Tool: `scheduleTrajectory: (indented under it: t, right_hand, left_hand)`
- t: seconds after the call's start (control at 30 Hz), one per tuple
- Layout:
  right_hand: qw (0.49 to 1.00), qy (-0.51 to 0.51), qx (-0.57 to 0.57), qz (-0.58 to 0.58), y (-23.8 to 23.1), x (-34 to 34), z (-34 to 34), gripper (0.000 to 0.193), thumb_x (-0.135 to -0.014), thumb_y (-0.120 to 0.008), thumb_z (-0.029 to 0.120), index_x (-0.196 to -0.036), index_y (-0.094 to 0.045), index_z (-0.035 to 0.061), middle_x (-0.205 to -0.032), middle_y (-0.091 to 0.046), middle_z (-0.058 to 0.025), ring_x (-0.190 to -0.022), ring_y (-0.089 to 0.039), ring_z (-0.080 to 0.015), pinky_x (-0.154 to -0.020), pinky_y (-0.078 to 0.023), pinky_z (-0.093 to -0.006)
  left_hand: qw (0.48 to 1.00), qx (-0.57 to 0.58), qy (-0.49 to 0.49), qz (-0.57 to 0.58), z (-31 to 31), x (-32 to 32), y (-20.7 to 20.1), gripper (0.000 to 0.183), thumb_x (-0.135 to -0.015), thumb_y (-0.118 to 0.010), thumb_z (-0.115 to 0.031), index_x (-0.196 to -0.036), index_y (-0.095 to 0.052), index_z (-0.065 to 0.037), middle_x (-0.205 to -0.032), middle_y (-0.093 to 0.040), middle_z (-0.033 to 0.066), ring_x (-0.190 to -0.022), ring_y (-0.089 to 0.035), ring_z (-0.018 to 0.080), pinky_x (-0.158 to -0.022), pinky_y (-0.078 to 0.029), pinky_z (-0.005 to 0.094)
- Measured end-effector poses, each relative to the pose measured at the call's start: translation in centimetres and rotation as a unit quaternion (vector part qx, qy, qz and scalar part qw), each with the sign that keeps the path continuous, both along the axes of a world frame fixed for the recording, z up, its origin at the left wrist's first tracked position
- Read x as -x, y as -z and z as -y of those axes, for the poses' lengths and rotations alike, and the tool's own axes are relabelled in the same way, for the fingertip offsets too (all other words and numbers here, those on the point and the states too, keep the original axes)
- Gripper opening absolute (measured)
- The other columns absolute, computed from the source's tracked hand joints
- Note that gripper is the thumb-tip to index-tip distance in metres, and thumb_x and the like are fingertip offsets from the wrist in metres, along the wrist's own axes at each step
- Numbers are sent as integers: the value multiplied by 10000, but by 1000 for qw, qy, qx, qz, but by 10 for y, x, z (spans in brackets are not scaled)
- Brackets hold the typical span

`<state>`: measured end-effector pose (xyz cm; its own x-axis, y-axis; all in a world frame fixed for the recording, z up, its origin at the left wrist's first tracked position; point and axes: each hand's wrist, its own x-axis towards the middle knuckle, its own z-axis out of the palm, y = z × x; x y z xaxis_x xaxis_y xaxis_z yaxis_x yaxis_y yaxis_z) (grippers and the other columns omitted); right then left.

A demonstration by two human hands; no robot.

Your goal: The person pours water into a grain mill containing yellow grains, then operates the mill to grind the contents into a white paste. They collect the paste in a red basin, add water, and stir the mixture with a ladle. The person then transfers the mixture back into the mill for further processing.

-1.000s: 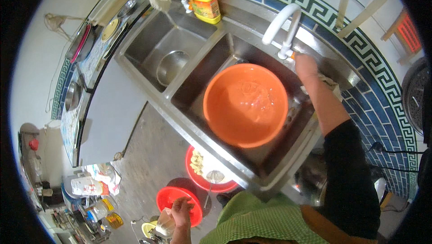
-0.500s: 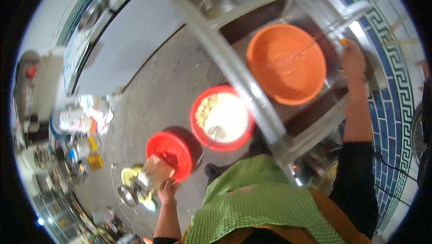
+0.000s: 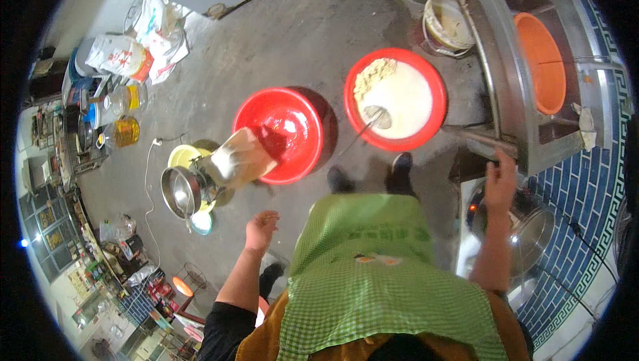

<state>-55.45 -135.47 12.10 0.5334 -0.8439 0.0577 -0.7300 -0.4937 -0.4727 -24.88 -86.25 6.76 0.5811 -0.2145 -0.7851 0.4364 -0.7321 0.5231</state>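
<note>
My left hand (image 3: 261, 228) hangs over the floor with its fingers loosely bent and apart, and nothing shows in it. Nearest to it are a red basin (image 3: 311, 136) and a small machine with a metal bowl (image 3: 180, 192) on a yellow base. A pale translucent sheet or bag (image 3: 234, 161) reaches from the machine over the basin's rim. My right hand (image 3: 500, 184), fingers stretched out and holding nothing visible, is near the sink's front corner. Before my feet, a second red basin (image 3: 439, 105) holds white liquid, pale yellowish pieces and a long-handled metal strainer (image 3: 379, 117).
An orange basin (image 3: 540, 61) sits in the metal sink (image 3: 509, 48) at right, under a faucet (image 3: 599, 66). A bucket (image 3: 449, 21) stands by the sink. Below my right arm is a pot with a lid (image 3: 532, 228). Oil bottles (image 3: 125, 132) and white sacks (image 3: 123, 55) lie left.
I have turned and stepped back from the sink. My right hand has left the faucet area and come down; my left hand has drawn away from the sheet over the red basin.
</note>
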Motion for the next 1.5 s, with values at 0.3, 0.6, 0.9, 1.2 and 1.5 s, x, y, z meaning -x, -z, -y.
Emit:
scheduleTrajectory:
  t: [0.3, 0.6, 0.9, 1.2, 1.5]
  right_hand:
    - [952, -142, -231, -144, 117, -51, -87, 342, -840, -635, 102, -1170, -599, 21, -1179, -601, -197, -1079, -584, -344, -916, -463, -408]
    - [905, -112, -344, -224, 223, 44, -157, 345, -844, -639, 130, -1160, -596, 0, -1081, -651, -176, -960, -639, -293, -829, -496, -396]
    - [802, 292, -519, 40, 282, 217, -308, 49, -887, -534, 110, -914, -562, 80, -699, -523, -49, -518, -515, -167, -435, -409, -311]
    - [803, 182, -499, -269, 364, 150, -476, 186, -900, -546, 188, -1036, -582, 66, -847, -571, -57, -716, -545, -186, -646, -444, -328]
    - [786, 308, -512, 156, 536, -70, -361, 187, -916, -553, 173, -1047, -555, 40, -879, -585, -94, -814, -616, -234, -736, -553, -374]
  left_hand:
    - [987, -139, 78, 33, -169, 105, 30, 277, -878, -608, -262, -1046, -672, -51, -973, -697, 131, -920, -668, 226, -802, -499, 319]
    - [969, -188, 77, 140, -246, 105, 23, 279, -852, -620, -232, -1064, -662, -55, -867, -684, 151, -817, -662, 273, -746, -504, 353]
    - [945, -215, 36, 242, -366, -55, 124, 483, -847, -635, -262, -1249, -538, -12, -1184, -590, 220, -1019, -612, 310, -884, -471, 378]
    - [942, -54, -114, 310, -479, -240, 360, 498, -896, -633, -315, -1264, -509, -5, -1264, -559, 175, -1147, -548, 291, -1002, -420, 350]
    - [966, -2, -118, 229, -484, -258, 368, 730, -892, -654, -301, -1479, -246, -155, -1317, -479, 48, -1160, -481, 176, -888, -426, 302]
